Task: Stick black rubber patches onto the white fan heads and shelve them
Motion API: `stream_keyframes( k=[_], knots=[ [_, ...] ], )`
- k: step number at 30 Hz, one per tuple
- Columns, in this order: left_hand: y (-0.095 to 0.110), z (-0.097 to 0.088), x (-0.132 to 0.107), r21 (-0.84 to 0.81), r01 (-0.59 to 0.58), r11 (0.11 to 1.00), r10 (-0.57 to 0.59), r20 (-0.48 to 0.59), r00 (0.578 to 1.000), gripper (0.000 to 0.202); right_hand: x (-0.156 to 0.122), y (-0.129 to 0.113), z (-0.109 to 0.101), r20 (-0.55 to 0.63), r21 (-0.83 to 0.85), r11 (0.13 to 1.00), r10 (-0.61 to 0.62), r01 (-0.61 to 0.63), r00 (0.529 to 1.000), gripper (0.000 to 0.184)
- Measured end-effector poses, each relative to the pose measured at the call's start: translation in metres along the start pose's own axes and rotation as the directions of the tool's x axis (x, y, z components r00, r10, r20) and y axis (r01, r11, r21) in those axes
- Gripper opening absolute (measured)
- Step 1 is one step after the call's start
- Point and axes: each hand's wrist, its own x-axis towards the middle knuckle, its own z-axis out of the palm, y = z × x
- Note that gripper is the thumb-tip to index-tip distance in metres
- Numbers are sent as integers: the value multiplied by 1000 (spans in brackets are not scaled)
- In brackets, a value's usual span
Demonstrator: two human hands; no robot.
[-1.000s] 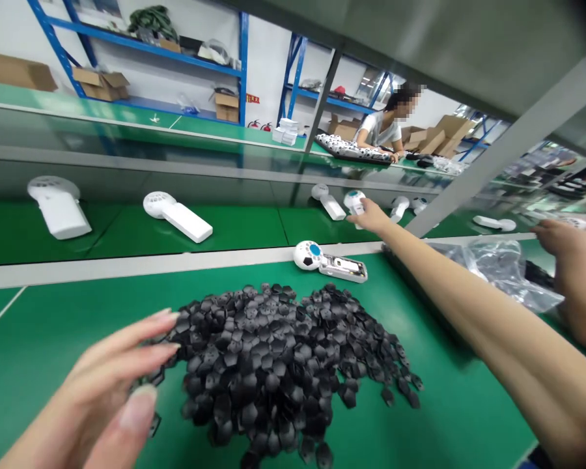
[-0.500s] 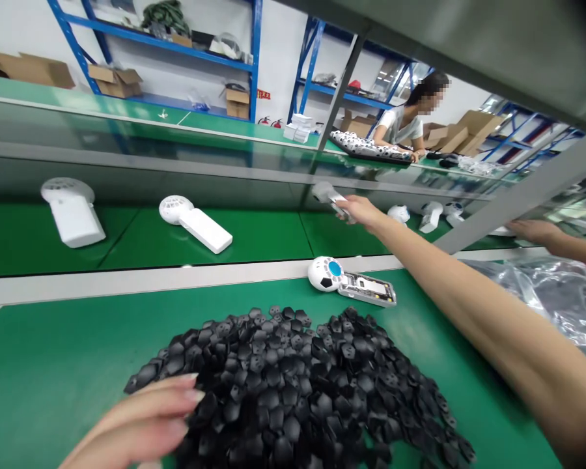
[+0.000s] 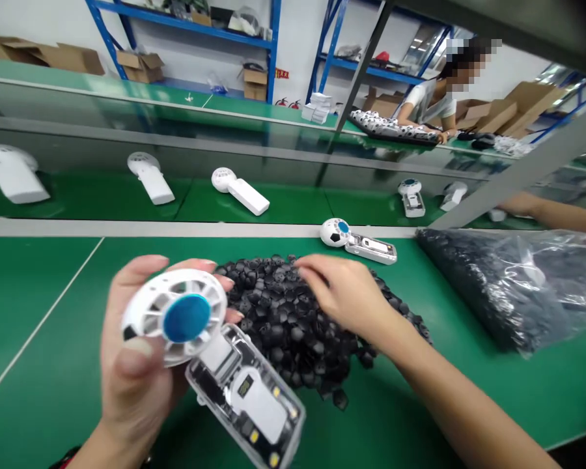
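My left hand [image 3: 127, 365] grips a white handheld fan [image 3: 176, 306] by its round head, thumb in front and fingers behind. The fan's clear handle [image 3: 254, 397] points down to the right and shows a circuit board with a small display and yellow parts. A blue disc [image 3: 186, 318] sits at the middle of its grille. Over the pile of black pentagon pieces [image 3: 288, 319], my right hand [image 3: 351, 293] has thumb and fingertips pinched together; whatever lies between them is hidden. Behind the pile rests another fan [image 3: 336, 232] with a black patch and open-faced handle.
A clear plastic bag [image 3: 508, 280] of black pieces lies at the right. Along the green conveyor [image 3: 293, 205] stand several white fans, one of them here [image 3: 244, 192]. A metal post [image 3: 517, 169] slants at the right. A co-worker [image 3: 430, 104] sits beyond, near a tray of fan heads.
My right hand has come back from the conveyor to the black pile. My left hand, bare before, now holds a fan. The view has shifted, and fans on the conveyor appear in different places.
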Motion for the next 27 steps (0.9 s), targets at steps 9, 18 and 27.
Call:
stream_keyframes(
  k=[9,18,27],
  knots=[
    [-26,12,-7,218,226,949,-267,180,947,52,31,39,20,-115,-175,982,50,-70,992,11],
    [-34,2,-3,145,269,952,-297,238,925,38,-1,-16,5,-224,84,960,-242,266,944,18],
    [-31,2,-13,56,-15,998,-3,315,949,31,-20,-45,21,-407,90,780,-539,620,737,6]
  ],
)
